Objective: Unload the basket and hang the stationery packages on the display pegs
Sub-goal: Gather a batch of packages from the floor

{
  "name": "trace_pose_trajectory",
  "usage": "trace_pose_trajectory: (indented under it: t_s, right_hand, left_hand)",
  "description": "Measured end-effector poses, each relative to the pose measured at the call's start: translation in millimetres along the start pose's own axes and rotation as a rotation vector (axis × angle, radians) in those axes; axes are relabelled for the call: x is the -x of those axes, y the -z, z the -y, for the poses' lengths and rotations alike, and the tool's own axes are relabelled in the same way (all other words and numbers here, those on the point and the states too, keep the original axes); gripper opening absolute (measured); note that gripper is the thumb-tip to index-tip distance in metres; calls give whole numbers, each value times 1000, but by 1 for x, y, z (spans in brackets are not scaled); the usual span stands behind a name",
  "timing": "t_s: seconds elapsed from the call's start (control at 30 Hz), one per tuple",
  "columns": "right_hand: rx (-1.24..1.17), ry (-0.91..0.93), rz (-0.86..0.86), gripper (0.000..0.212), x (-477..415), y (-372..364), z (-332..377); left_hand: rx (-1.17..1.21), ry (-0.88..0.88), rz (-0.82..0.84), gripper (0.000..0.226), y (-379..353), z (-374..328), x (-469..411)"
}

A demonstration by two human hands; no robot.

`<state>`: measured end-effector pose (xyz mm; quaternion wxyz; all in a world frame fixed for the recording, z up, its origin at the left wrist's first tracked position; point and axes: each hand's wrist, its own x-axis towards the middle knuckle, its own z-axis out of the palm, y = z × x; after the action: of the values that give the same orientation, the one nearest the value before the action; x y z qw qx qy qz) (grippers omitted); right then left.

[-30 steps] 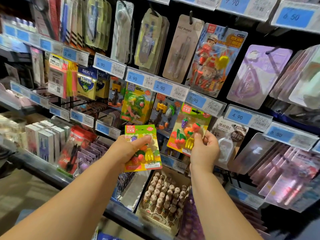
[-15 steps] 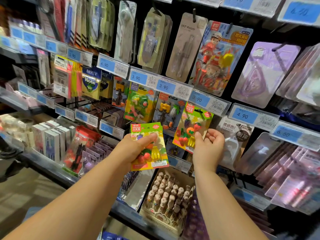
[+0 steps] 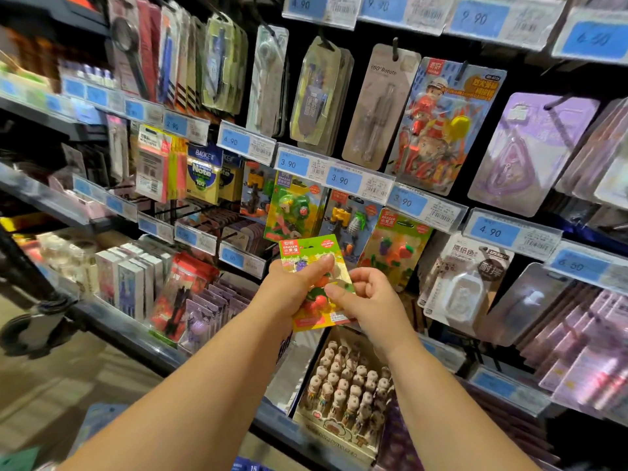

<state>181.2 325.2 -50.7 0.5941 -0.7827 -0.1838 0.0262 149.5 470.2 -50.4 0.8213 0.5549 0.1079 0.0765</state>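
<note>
Fruit eraser pack is held in front of the display, just below the 3.90 price strip, clear of any peg and not yet hung. The left hand grips it, thumb across the blister and fingers behind. The right hand pinches its right edge between thumb and forefinger. A matching pack hangs just up and to the right, so that row is probably the target; its peg tip is hard to make out. To do the step well, keep the card upright, lead with the hang hole at the top, line it up on the peg end, then slide it straight back without knocking the neighbouring packs. The setting is shop shelving with a dark back panel, rows of carded goods and blue price labels. A box of small figures sits on the shelf below the hands, and sticky note pads hang to the left.
</note>
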Motion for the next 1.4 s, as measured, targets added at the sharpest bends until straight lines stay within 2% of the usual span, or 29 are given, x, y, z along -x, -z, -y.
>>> trace_pose_trajectory:
  t_s: [0.03,0.1,0.13,0.23,0.33,0.43,0.5,0.67,0.83,1.17,1.4]
  right_hand:
    - [-5,-15,23,58,0,-1,0]
    - [-33,-17,49,40,0,-2,-1]
    - [-56,-20,51,33,0,-1,-2]
    - [-157,-30,19,33,-1,0,-3]
    - [-244,-36,-28,29,-2,3,-4]
    - [-252,-15,-64,34,-3,9,-6]
    - [-243,6,-102,35,-4,14,-9]
    - [-203,95,-237,16,-3,26,-14]
    - [-143,164,-359,19,-2,36,-19]
    - [-82,125,-538,21,-4,31,-24]
    - [-54,83,-571,29,-12,33,-23]
  left_hand:
    - [-11,-6,-8,74,1,0,-1]
    - [-42,-28,-21,83,2,1,-1]
    - [-52,-29,-26,83,2,1,-1]
    - [-49,-11,-35,68,4,-1,0]
    - [-52,25,-39,74,5,-2,3]
    - [-20,-22,-32,38,0,0,4]
    - [9,-20,-30,30,-1,3,1]
    - [27,-52,-74,9,-1,3,-1]
    - [12,-52,-85,13,0,3,-5]
    - [9,-57,-79,9,-2,2,-4]
    - [-17,-43,-65,15,1,1,-6]
